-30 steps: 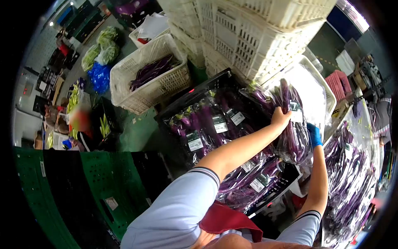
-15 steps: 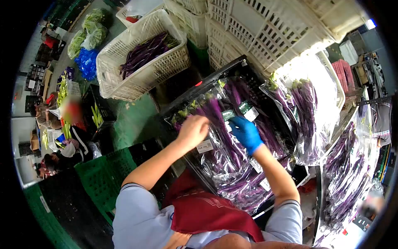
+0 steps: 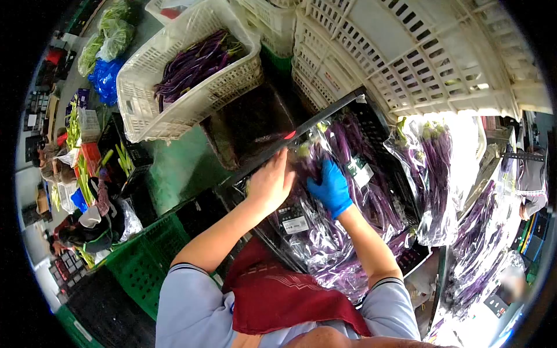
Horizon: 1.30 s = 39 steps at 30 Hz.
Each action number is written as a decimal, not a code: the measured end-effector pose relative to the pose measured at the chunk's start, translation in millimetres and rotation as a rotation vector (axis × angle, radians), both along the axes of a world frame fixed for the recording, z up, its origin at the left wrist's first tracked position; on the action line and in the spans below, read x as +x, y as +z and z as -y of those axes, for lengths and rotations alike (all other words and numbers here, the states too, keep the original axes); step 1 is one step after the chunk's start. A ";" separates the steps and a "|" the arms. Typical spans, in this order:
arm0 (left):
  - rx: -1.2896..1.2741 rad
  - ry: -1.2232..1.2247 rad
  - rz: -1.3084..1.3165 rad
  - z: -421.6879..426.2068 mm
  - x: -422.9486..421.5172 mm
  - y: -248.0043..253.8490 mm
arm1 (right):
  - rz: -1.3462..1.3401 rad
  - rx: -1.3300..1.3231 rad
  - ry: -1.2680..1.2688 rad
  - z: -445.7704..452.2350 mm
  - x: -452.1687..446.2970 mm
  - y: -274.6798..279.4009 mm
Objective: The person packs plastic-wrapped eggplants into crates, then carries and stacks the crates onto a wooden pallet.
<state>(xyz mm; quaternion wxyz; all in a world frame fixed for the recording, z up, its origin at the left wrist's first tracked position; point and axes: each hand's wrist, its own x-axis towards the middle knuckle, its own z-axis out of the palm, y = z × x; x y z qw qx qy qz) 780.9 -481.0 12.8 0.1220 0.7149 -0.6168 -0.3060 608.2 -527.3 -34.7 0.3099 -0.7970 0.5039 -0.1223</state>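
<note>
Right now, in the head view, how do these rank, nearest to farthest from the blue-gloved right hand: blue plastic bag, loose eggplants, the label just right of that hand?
1. Label, just right of the blue-gloved right hand.
2. Loose eggplants, ahead and left, in a white crate.
3. Blue plastic bag, farther left, past that crate.

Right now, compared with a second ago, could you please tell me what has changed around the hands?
The bare left hand and blue-gloved right hand have let go of the clear plastic bag of purple eggplants at right and moved left, over the bagged eggplants in the black plastic crate. The released bag lies beside that crate. The white perforated basket of loose eggplants stays beyond it.
</note>
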 end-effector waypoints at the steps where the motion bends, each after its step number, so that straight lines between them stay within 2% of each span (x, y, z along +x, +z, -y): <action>1: -0.097 -0.011 -0.097 4.0 -2.3 -9.3 | 0.049 0.006 0.018 -2.1 0.5 10.6; 2: -0.193 -0.021 -0.195 7.6 -4.1 -18.6 | 0.097 0.012 0.035 -5.4 0.7 17.7; 4: 0.069 0.062 -0.398 16.2 -2.1 -16.8 | 0.102 0.030 0.081 -10.6 -0.4 31.1; 6: 0.235 0.029 -0.487 19.4 2.0 -3.2 | 0.284 0.279 0.136 -5.5 -11.8 26.0; 7: 0.080 -0.022 -0.446 15.4 1.8 -3.4 | 0.420 0.690 0.065 3.9 -19.5 24.6; 10: -0.090 0.019 -0.552 3.9 -0.7 -6.8 | 0.598 0.874 -0.146 34.3 -15.8 20.5; 11: -0.072 0.070 -0.588 -3.1 -3.3 -17.0 | 0.445 0.863 -0.064 37.7 -15.8 5.5; 12: -0.072 0.052 -0.587 -5.6 -1.4 -13.7 | 0.363 0.743 0.078 42.2 -18.1 -20.2; 14: -0.210 -0.032 -0.615 -12.8 -1.9 -6.1 | 0.312 0.662 -0.045 64.7 4.0 13.9; 15: -0.217 -0.079 -0.687 -19.0 -3.2 -2.0 | 0.290 0.582 -0.035 70.6 4.5 0.5; 16: -0.202 -0.143 -0.740 -19.4 -6.5 9.5 | 0.536 0.746 -0.047 69.3 6.5 -14.9; 18: -0.188 -0.206 -0.756 -24.7 -7.8 14.2 | 0.207 0.365 0.291 68.6 15.4 -31.4; 19: -0.192 -0.194 -0.807 -25.6 -7.9 12.4 | 0.194 0.432 0.162 65.6 26.9 -40.8; 20: -0.195 -0.206 -0.807 -26.5 -7.0 11.1 | 0.113 0.264 0.179 63.6 34.9 -47.1; 22: -0.200 -0.236 -0.807 -28.2 -3.4 7.6 | -0.265 0.115 0.213 60.0 44.0 -51.5; 25: -0.225 -0.294 -0.854 -33.1 -2.9 5.5 | -0.507 0.185 0.394 82.0 53.9 -63.4; 29: -0.233 -0.362 -0.871 -37.1 -5.1 7.3 | -0.611 0.217 0.554 90.7 48.7 -86.8; 32: -0.233 -0.384 -0.896 -41.4 -9.4 3.1 | -0.730 0.283 0.683 103.0 48.8 -75.9; 36: -0.125 -0.300 -0.794 -31.8 -1.0 2.6 | -0.864 0.173 0.735 101.9 42.0 -78.6; 37: -0.111 -0.262 -0.744 -28.7 1.5 3.0 | -0.585 -0.021 0.732 102.5 29.6 -66.7; 38: -0.075 -0.222 -0.705 -26.1 2.9 3.5 | -0.564 0.052 0.662 101.2 25.3 -55.9; 39: -0.067 -0.160 -0.701 -22.5 2.3 2.9 | -0.545 0.125 0.592 105.8 31.3 -17.4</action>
